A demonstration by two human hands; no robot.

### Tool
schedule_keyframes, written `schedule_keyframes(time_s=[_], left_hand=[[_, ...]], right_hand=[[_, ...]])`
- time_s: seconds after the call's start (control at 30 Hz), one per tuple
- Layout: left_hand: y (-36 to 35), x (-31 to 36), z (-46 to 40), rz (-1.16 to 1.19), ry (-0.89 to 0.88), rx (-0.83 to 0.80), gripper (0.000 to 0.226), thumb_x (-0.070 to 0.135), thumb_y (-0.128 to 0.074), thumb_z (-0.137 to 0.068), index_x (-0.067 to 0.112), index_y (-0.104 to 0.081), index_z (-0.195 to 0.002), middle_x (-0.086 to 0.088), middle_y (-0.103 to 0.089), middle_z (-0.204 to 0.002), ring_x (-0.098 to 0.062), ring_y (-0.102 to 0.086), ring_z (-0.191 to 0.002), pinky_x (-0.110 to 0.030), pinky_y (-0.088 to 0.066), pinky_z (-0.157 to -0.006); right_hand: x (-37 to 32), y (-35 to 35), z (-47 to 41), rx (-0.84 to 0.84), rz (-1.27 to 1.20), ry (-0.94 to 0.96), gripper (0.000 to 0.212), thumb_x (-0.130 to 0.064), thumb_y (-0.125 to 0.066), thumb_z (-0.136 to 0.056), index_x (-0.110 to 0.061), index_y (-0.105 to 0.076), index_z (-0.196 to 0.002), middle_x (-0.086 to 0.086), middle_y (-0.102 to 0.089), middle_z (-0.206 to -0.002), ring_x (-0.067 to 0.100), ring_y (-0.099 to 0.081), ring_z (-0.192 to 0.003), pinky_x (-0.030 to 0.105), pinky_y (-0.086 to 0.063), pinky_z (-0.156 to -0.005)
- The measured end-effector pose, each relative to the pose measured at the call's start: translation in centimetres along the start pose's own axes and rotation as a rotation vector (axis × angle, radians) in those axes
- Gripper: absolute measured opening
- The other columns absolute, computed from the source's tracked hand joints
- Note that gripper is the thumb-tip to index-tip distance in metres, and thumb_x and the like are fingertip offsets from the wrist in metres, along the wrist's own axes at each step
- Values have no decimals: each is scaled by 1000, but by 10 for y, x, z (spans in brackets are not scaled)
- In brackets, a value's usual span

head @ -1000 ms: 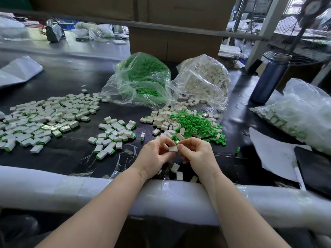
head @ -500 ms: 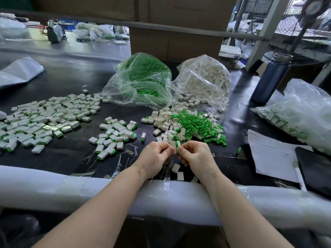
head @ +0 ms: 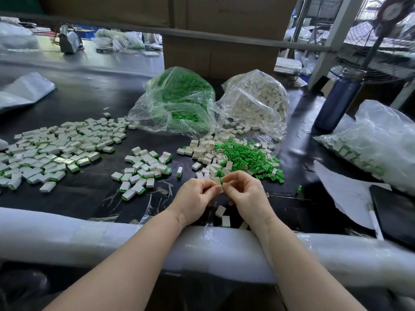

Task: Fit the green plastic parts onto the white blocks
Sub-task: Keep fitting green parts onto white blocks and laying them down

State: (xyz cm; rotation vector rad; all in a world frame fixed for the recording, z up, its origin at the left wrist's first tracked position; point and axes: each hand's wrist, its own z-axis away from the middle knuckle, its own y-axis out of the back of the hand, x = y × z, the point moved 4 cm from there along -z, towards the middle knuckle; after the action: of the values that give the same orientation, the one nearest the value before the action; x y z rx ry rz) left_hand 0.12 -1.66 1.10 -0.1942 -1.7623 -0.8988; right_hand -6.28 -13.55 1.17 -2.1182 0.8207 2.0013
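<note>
White plastic shows between the person's fingertips: the left hand (head: 197, 196) pinches a white block (head: 217, 181) and the right hand (head: 246, 194) pinches at its right edge, where a sliver of a green part (head: 222, 184) shows. Both hands hover just in front of the loose pile of green parts (head: 247, 157). Finished blocks (head: 146, 169) lie left of that pile.

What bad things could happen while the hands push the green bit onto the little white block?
The white block is pinched only by fingertips of the left hand and right hand, so it might slip and drop among the loose blocks below. A finished one could also get lost in the unfinished pile close behind.
</note>
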Motion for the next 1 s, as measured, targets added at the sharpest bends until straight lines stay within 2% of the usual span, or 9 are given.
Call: schedule_keyframes(time_s=[0.13,0.23,0.33,0.43,0.6,0.83,0.93,1.0], left_hand=[[-2,1,0,69,-18,34,15,13,-61,-88,10,-64,-103,-6,-59,-72,-15,-53,-62,-31,-50,-69],[-1,1,0,14,-34,40,20,13,-71,-80,11,-60,-97,-4,-58,-75,-11,-51,-61,-22,-45,-65],[-1,-1,-1,65,-19,54,8,12,-64,-86,10,-62,-94,-1,-61,-71,-13,-55,-63,-29,-50,-70],[0,-1,0,92,-21,59,6,13,-60,-89,10,-65,-90,9,-58,-63,-8,-53,-59,-23,-48,-66],[2,-2,-1,212,15,39,6,9,-60,-88,6,-65,-89,-1,-60,-67,-4,-52,-56,-16,-46,-58],[0,-3,0,242,48,-12,9,5,-59,-88,8,-63,-81,1,-57,-62,2,-49,-48,-12,-43,-54],[0,-4,0,197,55,-24,9,7,-61,-88,9,-64,-80,-1,-58,-62,-2,-49,-50,-14,-45,-56],[1,-5,0,149,49,-30,9,9,-61,-88,11,-65,-80,-6,-59,-65,-8,-50,-54,-22,-47,-61]], right_hand=[[1,1,-1,26,-48,-2,20,-1,-63,-84,-19,-62,-76,-1,-60,-62,4,-54,-53,19,-45,-51],[0,1,-1,39,-87,-21,19,-1,-64,-83,-17,-64,-73,-1,-64,-62,4,-58,-52,17,-45,-48],[0,2,1,26,-171,-36,15,0,-64,-83,-13,-67,-74,-3,-65,-58,4,-57,-51,18,-46,-47],[1,3,1,20,-214,-41,16,2,-63,-84,-10,-66,-74,0,-62,-56,4,-55,-48,16,-46,-46],[2,2,0,19,-133,-32,12,-5,-64,-85,-9,-65,-74,4,-61,-59,5,-53,-49,17,-46,-47],[2,-1,0,-12,-100,-62,18,-3,-63,-86,-11,-62,-70,-1,-58,-53,2,-49,-44,16,-44,-45],[0,-1,1,-28,-62,-63,20,-1,-62,-85,-10,-61,-68,-1,-57,-53,0,-48,-42,14,-42,-45],[0,-1,1,-35,-48,-67,21,0,-62,-85,-11,-61,-67,0,-57,-53,0,-47,-41,14,-41,-44]])
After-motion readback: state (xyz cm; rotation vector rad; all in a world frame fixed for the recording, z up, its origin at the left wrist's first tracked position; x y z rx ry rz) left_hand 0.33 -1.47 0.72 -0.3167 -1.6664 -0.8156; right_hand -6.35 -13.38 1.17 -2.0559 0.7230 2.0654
